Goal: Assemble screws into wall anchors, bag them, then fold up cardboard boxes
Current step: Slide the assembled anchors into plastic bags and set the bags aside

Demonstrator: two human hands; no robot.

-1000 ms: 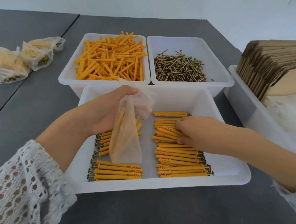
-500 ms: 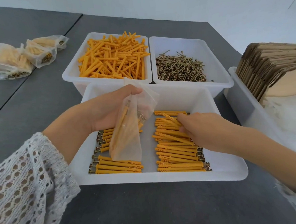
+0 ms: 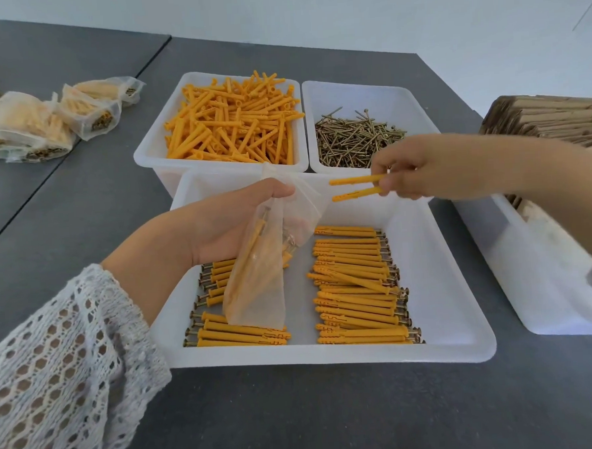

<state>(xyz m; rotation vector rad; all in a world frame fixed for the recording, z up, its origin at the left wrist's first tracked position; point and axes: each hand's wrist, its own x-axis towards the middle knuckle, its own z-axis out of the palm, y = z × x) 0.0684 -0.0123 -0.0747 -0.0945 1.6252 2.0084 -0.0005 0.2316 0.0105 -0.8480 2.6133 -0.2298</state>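
My left hand (image 3: pixel 226 224) holds a clear plastic bag (image 3: pixel 260 281) by its mouth over the near white tray (image 3: pixel 329 354); a few orange anchors with screws hang inside the bag. My right hand (image 3: pixel 422 169) pinches two assembled orange anchors (image 3: pixel 356 187) above the tray's far edge, their tips pointing left at the bag's opening, a little apart from it. Two rows of assembled anchors (image 3: pixel 356 289) lie in the tray, and the bag hides part of the left row.
Behind the tray stand a bin of loose orange anchors (image 3: pixel 234 121) and a bin of screws (image 3: pixel 355 138). Filled bags (image 3: pixel 42 121) lie at the far left. A white bin with flat cardboard boxes (image 3: pixel 543 118) stands at the right.
My right hand has lifted off the right row in the tray with two anchors and carried them up toward the bag's mouth. My left hand still holds the bag.
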